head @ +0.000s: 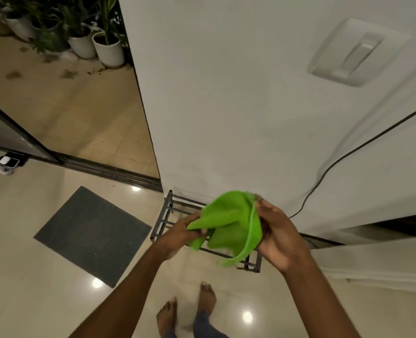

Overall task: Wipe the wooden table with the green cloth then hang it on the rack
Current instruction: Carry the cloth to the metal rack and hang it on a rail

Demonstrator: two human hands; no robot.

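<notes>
Green cloth (229,223) hangs bunched between the two hands, held in the air just above a low black metal rack (166,215) that stands on the floor (43,301) against the white wall (226,106). The left hand (181,231) pinches one edge of the cloth. The right hand (279,237) grips the opposite edge, fingers curled over the hem. Both are clamped on the fabric, a little apart, with the cloth sagging between them. The step in hand looks like the hanging. To do it well, the hands should draw farther apart until the cloth pulls flat. Then they should lower it so its middle meets a top bar of the rack and the halves drop evenly on either side. A cloth released while crumpled may slip through the bars to the floor.
</notes>
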